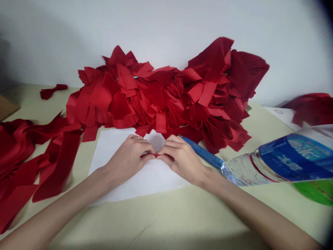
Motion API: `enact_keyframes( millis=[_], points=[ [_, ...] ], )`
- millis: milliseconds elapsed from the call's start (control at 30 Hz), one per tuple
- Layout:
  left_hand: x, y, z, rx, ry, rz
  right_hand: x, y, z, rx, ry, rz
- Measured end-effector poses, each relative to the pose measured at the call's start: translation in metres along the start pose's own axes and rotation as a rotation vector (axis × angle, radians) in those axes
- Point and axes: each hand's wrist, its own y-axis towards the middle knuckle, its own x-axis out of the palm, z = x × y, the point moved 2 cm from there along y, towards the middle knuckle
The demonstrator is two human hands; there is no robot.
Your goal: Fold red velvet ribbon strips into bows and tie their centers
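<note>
Both of my hands meet over a white sheet of paper [145,184] on the table. My left hand [132,152] is closed, thumb and fingers pinching one end of a small red ribbon piece [156,155]. The other end is pinched by my right hand [180,154]. Most of the ribbon piece is hidden inside the fingers; only a narrow red bit shows between the fingertips. Just beyond my hands lies a large heap of red ribbon pieces [156,93], many of them folded or bunched.
Long loose red ribbons [57,163] lie at the left. Right of my right hand are a blue utility-knife-like tool [203,152] and a clear plastic bottle [293,156] on its side, over a green round object [316,191]. A pale wall [161,27] stands behind the heap.
</note>
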Motion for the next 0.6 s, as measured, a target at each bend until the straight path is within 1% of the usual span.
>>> enact_keyframes(
  millis=[67, 167, 233, 267, 333, 367, 433, 500, 533, 600],
  points=[
    [-0.001, 0.000, -0.001, -0.012, 0.005, -0.011, -0.003, 0.001, 0.004, 0.029, 0.061, -0.067],
    [-0.003, 0.000, -0.007, -0.008, 0.047, -0.016, -0.011, -0.002, 0.018, 0.100, 0.157, -0.199],
    [-0.004, -0.001, -0.011, 0.006, 0.064, -0.018, -0.017, -0.006, 0.028, 0.160, 0.157, -0.254],
    [-0.004, -0.001, -0.013, 0.013, 0.067, -0.020, -0.019, -0.008, 0.032, 0.188, 0.130, -0.254],
    [-0.005, -0.002, -0.014, 0.037, 0.074, -0.011, -0.023, -0.014, 0.037, 0.201, 0.021, -0.184],
    [-0.006, -0.003, -0.014, 0.057, 0.083, 0.004, -0.024, -0.016, 0.037, 0.179, -0.062, -0.123],
    [-0.006, -0.005, -0.010, 0.125, 0.137, 0.059, -0.025, -0.021, 0.035, 0.089, -0.265, 0.020],
    [-0.007, -0.009, -0.005, 0.249, 0.279, 0.157, -0.023, -0.025, 0.032, -0.010, -0.463, 0.138],
    [-0.006, -0.012, -0.002, 0.332, 0.377, 0.217, -0.023, -0.027, 0.031, -0.040, -0.541, 0.176],
    [-0.003, -0.019, 0.004, 0.510, 0.572, 0.324, -0.021, -0.030, 0.030, -0.052, -0.627, 0.194]
  ],
)
